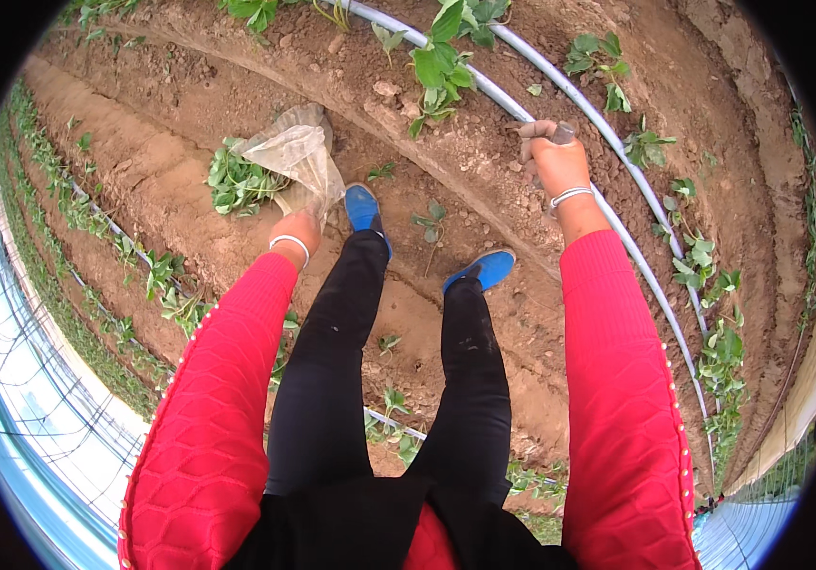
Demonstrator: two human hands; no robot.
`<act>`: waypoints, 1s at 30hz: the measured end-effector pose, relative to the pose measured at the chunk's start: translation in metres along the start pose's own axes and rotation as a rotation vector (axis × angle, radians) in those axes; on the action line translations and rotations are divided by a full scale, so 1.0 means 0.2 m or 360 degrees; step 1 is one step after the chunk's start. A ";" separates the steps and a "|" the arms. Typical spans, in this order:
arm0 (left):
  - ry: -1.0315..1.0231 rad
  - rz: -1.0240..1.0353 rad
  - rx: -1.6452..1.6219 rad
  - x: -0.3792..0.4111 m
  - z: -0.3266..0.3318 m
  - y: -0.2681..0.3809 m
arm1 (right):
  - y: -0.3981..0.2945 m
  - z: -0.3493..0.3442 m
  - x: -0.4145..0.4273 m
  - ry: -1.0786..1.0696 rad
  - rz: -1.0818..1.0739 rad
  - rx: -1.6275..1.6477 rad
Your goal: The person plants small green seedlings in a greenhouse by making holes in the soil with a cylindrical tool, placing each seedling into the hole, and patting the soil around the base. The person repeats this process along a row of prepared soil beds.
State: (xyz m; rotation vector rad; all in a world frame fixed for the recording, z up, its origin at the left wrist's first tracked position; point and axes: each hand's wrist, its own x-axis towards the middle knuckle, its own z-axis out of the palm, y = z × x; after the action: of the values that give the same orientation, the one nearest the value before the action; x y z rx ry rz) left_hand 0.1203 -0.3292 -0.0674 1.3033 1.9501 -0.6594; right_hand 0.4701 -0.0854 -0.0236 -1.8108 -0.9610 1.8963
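My left hand (299, 231) grips the gathered edge of a thin translucent plastic bag (301, 153). Green strawberry seedlings (237, 182) stick out of the bag's left side. My right hand (557, 157), its fingers soiled, is closed around a short handle (563, 133) whose rounded end shows above the fist; the rest of the tool is hidden. It is over the raised bed beside a pale drip irrigation pipe (500, 100). Several planted strawberry plants (440, 71) stand along the pipes.
A second pipe (593, 100) runs along the bed. My blue shoes (363, 208) stand in the furrow, with a loose seedling (430, 222) lying between them. More plant rows (165, 278) run to the left, near netting (44, 399) and pale sheeting.
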 end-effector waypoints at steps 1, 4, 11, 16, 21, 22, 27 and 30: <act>-0.0049 0.0089 0.0106 0.01 0.04 0.08 | 0.00 -0.01 0.00 0.0000 -0.0001 0.0016; -0.0074 0.0088 0.0011 -0.06 0.20 0.23 | 0.00 0.03 0.00 -0.0005 -0.0032 -0.0074; -0.0138 0.0030 -0.0514 -0.05 0.27 0.40 | 0.00 0.01 -0.02 0.0021 0.0015 0.0043; 0.0509 -0.0151 -0.0845 0.04 0.31 0.13 | -0.02 0.05 -0.03 0.0028 0.0035 0.0107; 0.0236 -0.0436 -0.0953 0.26 0.37 -0.29 | -0.02 0.07 -0.03 0.0018 0.0032 0.0099; 0.0151 -0.0496 -0.0937 0.30 0.37 -0.34 | -0.01 0.07 -0.03 0.0023 0.0025 0.0105; 0.0382 -0.0252 -0.0639 0.53 0.57 -0.50 | -0.02 0.09 -0.04 -0.0029 -0.0019 0.0078; 0.0301 -0.0068 -0.0590 0.70 0.59 -0.46 | 0.01 0.08 -0.03 -0.0018 -0.0057 0.0059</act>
State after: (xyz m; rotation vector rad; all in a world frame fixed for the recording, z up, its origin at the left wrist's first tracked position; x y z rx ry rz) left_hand 0.0293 -0.3676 -0.2479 1.1257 2.1314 -0.1824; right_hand 0.4557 -0.0941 -0.0205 -1.7521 -0.9492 1.8919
